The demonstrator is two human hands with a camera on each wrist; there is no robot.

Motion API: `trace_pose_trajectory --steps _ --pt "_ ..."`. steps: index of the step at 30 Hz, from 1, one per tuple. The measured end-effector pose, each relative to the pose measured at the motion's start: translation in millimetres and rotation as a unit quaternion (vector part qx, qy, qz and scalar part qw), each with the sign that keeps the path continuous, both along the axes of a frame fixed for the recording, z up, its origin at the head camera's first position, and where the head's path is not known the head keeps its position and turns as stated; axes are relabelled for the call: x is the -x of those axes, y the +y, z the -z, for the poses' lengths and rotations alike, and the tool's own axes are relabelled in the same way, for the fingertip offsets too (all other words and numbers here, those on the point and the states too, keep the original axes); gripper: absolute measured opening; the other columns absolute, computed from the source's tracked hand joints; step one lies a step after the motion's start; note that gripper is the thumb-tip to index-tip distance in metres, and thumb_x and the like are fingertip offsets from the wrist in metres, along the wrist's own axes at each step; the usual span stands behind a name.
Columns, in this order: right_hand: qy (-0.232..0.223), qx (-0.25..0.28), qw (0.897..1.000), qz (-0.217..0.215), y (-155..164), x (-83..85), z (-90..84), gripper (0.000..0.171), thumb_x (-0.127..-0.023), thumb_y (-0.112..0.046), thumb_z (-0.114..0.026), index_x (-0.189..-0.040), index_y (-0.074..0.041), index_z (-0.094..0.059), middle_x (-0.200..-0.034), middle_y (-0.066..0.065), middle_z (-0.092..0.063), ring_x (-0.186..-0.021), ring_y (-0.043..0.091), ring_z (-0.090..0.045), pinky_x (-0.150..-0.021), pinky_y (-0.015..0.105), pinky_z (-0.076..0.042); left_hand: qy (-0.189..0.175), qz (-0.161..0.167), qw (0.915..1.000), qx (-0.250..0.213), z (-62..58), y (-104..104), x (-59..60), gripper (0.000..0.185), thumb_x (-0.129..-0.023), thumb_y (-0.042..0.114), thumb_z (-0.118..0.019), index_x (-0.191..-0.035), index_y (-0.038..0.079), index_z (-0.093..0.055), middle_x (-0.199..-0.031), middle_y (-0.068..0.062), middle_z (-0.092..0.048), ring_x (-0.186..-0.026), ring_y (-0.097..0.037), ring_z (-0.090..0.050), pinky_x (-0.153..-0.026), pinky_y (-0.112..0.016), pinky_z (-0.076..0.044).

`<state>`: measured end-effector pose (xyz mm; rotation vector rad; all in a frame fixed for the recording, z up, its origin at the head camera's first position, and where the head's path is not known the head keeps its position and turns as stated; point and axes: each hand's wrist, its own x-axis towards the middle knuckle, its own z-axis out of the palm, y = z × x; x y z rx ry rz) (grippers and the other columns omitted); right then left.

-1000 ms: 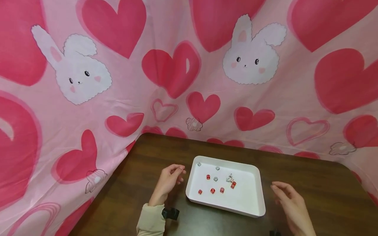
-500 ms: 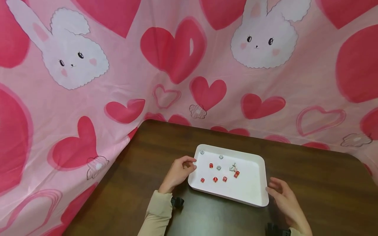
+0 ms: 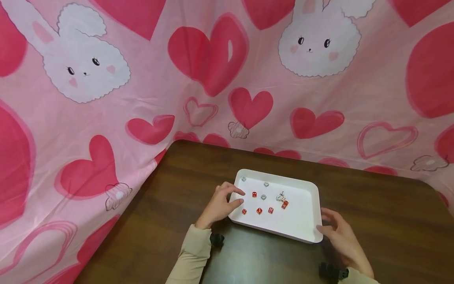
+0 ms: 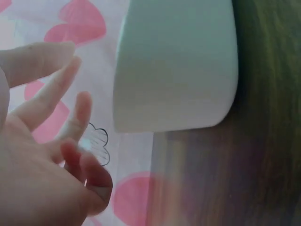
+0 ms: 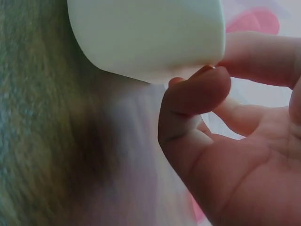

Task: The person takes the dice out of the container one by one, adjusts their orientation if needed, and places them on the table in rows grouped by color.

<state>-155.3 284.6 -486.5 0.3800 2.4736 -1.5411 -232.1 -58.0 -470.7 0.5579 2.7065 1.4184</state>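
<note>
Head view: white tray (image 3: 301, 225) sits near the middle of a dark wood table (image 3: 383, 221), pink heart-and-bunny cloth (image 3: 106, 118) hung behind and to the left. Left hand (image 3: 219, 204) is at the tray's 9 o'clock edge, fingers curled over the rim and reaching a little inside, thumb at the wall; looks like it is gripping the rim, contact not fully clear from up here. Right hand (image 3: 338, 234) is at the tray's 4 o'clock corner, fingertips up against the outer wall. Inside the tray: red dice (image 3: 259, 211) in a loose row toward 7 o'clock, one more red die higher up near the left fingers, grey-white dice (image 3: 263, 197) scattered toward 12 o'clock, a small mixed clump near the centre. Beige sleeves on both forearms, black wrist mounts below each. Left wrist view: only this one shows the tray from underneath-side, rounded white corner (image 4: 178, 70) filling the top, wood at 3 o'clock, cloth at 9 o'clock. Left-hand fingers (image 4: 44, 94) are spread and loosely bent, apart from the wall here with a gap of cloth between; no dice visible. Blurry. Right wrist view: closest look at the right grip. Tray corner (image 5: 146, 37) at 12 o'clock, thumb (image 5: 193, 103) tip pressed up against its lower edge, another finger behind the wall at 2 o'clock, so the corner is pinched between them. Table blurred at 9 o'clock; dice hidden.
</note>
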Motion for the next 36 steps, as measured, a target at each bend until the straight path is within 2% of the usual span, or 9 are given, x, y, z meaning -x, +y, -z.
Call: trace_pose_trajectory --steps 3,7,11,16,24,29,36 --pt "-0.005 0.005 1.000 0.000 0.8 0.6 0.9 0.064 -0.093 -0.014 -0.060 -0.146 0.004 -0.028 -0.139 0.031 -0.041 -0.095 0.018 -0.060 -0.075 0.022 -0.050 0.006 0.034 0.9986 0.041 -0.3 0.4 -0.5 0.018 -0.088 0.014 -0.068 -0.105 0.012 -0.073 -0.111 -0.005 -0.061 -0.103 -0.022 -0.045 -0.084 -0.037 -0.041" --pt "0.001 0.007 1.000 -0.004 1.8 1.7 1.7 0.062 -0.094 -0.013 -0.059 -0.145 0.005 -0.029 -0.137 0.031 -0.042 -0.095 0.018 -0.060 -0.075 0.023 -0.050 0.017 0.076 0.9912 0.107 -3.0 4.0 0.7 0.021 -0.088 0.013 -0.068 -0.108 0.012 -0.072 -0.116 -0.002 -0.064 -0.102 -0.018 -0.044 -0.089 -0.038 -0.037" --pt "0.006 0.000 1.000 -0.008 2.7 1.8 1.5 0.060 -0.095 -0.013 -0.058 -0.145 0.006 -0.030 -0.136 0.031 -0.043 -0.095 0.018 -0.059 -0.074 0.023 -0.050 0.019 0.091 0.9824 0.162 -6.7 9.7 4.8 0.022 -0.086 0.016 -0.070 -0.108 0.013 -0.073 -0.116 -0.001 -0.065 -0.100 -0.017 -0.044 -0.089 -0.038 -0.032" --pt "0.004 0.001 1.000 -0.009 2.4 1.8 1.5 0.061 -0.095 -0.013 -0.059 -0.145 0.006 -0.030 -0.136 0.031 -0.043 -0.093 0.017 -0.059 -0.074 0.025 -0.050 0.016 0.084 0.9748 0.206 -4.1 12.1 7.0 0.018 -0.084 0.015 -0.071 -0.102 0.013 -0.075 -0.111 0.000 -0.066 -0.096 -0.016 -0.043 -0.086 -0.036 -0.031" --pt "0.010 0.003 1.000 -0.009 3.5 1.3 1.6 0.061 -0.093 -0.012 -0.060 -0.144 0.006 -0.031 -0.135 0.031 -0.044 -0.090 0.014 -0.059 -0.074 0.022 -0.050 0.045 0.075 0.9722 0.218 5.5 12.8 6.9 0.016 -0.079 0.020 -0.076 -0.094 0.013 -0.076 -0.103 0.001 -0.067 -0.095 -0.017 -0.043 -0.082 -0.036 -0.028" --pt "0.001 -0.002 1.000 -0.011 4.5 1.3 0.8 0.063 -0.093 -0.016 -0.061 -0.144 0.004 -0.031 -0.136 0.030 -0.044 -0.094 0.018 -0.060 -0.075 0.022 -0.050 0.058 0.069 0.9668 0.239 6.9 13.6 5.6 0.017 -0.079 0.023 -0.078 -0.092 0.014 -0.076 -0.101 0.002 -0.066 -0.091 -0.016 -0.042 -0.079 -0.035 -0.026" --pt "-0.006 -0.006 1.000 -0.015 4.2 1.2 0.2 0.063 -0.094 -0.018 -0.060 -0.145 0.004 -0.030 -0.137 0.030 -0.043 -0.099 0.023 -0.059 -0.076 0.024 -0.050 0.056 0.056 0.9642 0.253 11.6 15.0 3.4 0.015 -0.078 0.025 -0.080 -0.090 0.016 -0.076 -0.101 0.002 -0.064 -0.093 -0.016 -0.041 -0.080 -0.037 -0.025"
